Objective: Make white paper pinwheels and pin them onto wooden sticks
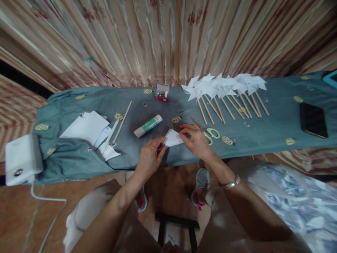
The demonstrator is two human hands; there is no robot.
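A small folded piece of white paper (pixel 173 138) lies between my hands near the table's front edge. My left hand (pixel 151 154) pinches its left end between thumb and fingers. On the paper's right end, the fingers of my right hand (pixel 196 140) are closed. Just beyond my right hand are scissors (pixel 212 133) with light green handles. A glue stick (pixel 148 125) with a green label lies beyond my left hand. Farther back stands a small open red box (pixel 162 94) holding metallic pins or tacks.
Several white paper pinwheels (pixel 223 86) on wooden sticks lie in a row at the back right. Paper sheets (pixel 85 128) and a loose stick (pixel 122 121) are at left. A white device (pixel 23 160) with a cable sits far left, a dark phone (pixel 313 120) far right.
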